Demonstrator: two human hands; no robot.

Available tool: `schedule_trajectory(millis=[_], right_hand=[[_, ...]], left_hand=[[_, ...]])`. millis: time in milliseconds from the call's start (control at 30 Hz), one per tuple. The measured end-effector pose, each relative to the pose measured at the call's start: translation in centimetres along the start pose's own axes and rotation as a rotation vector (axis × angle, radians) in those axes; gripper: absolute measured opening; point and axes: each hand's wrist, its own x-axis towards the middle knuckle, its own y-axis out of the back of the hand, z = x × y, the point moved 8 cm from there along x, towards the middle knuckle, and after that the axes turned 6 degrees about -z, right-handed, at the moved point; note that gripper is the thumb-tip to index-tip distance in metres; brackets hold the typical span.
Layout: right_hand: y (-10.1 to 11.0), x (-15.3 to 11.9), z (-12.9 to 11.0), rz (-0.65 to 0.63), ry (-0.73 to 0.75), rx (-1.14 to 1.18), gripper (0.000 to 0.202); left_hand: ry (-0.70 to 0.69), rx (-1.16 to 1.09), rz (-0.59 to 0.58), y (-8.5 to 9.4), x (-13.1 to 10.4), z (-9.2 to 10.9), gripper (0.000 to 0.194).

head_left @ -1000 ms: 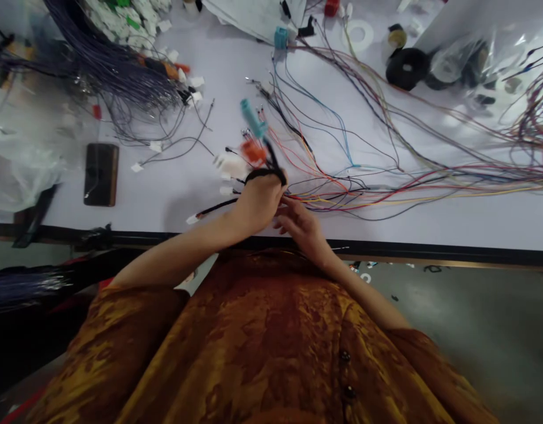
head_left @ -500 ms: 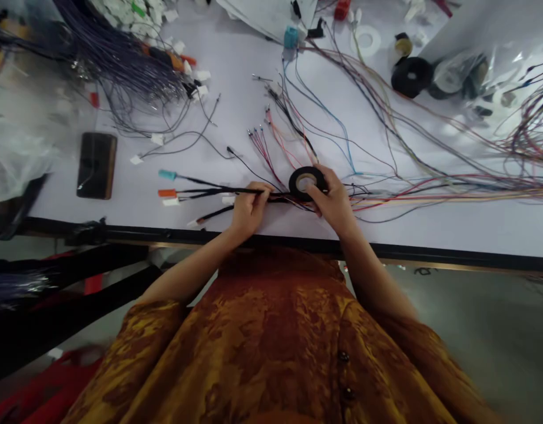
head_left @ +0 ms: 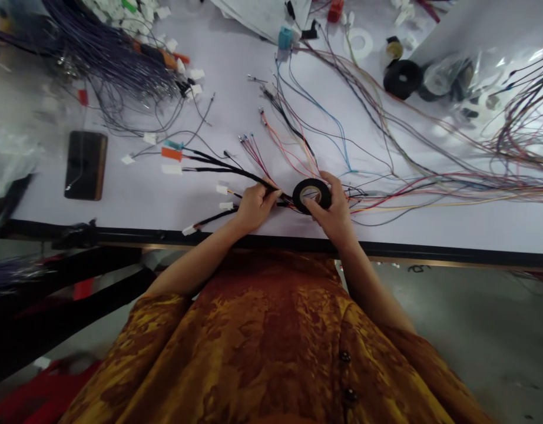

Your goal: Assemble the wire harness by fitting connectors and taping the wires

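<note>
My left hand (head_left: 256, 206) pinches a black-wrapped wire bundle (head_left: 236, 170) near the table's front edge. Branches of that bundle fan out leftward to an orange connector (head_left: 171, 153), a blue connector (head_left: 173, 145) and several white ones, one of them (head_left: 189, 229) close to the edge. Between thumb and fingers of my right hand (head_left: 335, 212) is a roll of black tape (head_left: 300, 196), held over the bundle just right of my left hand. Loose coloured wires (head_left: 399, 191) run off to the right from beneath my right hand.
A dark phone (head_left: 86, 166) lies at the left, below purple wires (head_left: 108, 65). Farther back are a light-blue connector block (head_left: 285, 38), papers (head_left: 267, 15) and a white ring (head_left: 358, 43). Another black tape roll (head_left: 403, 79) sits at the back right beside plastic bags.
The orange and blue connectors have swung up and away from the table edge, apart from the lower branches. My left hand has shifted slightly right and nearer the edge, and the tape roll has lowered slightly.
</note>
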Motion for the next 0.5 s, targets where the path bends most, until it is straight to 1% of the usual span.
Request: schedule_trajectory(millis=[133,233,333,433,500], right_hand=[[-0.9,-1.8,-1.8,-0.060,0.074,-0.075,0.057],[-2.1,-3.2,-2.0,-0.100,0.066,-0.060,0.051],[-3.6,-4.2,-1.1,-0.140,-0.052,0.063,0.050],[-4.9,-4.9,-0.2,-0.198,-0.216,0.263,0.052],[-5.7,-5.0,-0.1,-0.244,-0.285,0.398,0.053]], left_hand=[[0.002,0.007,-0.033,0.3,0.4,0.6,0.019],[-0.040,0.061,-0.081,0.5,1.0,1.7,0.020],[-0.073,0.186,-0.167,0.3,1.7,2.8,0.020],[-0.113,0.358,-0.242,-0.1,2.4,4.0,0.021],[-0.129,0.463,-0.274,-0.2,3.0,4.7,0.021]])
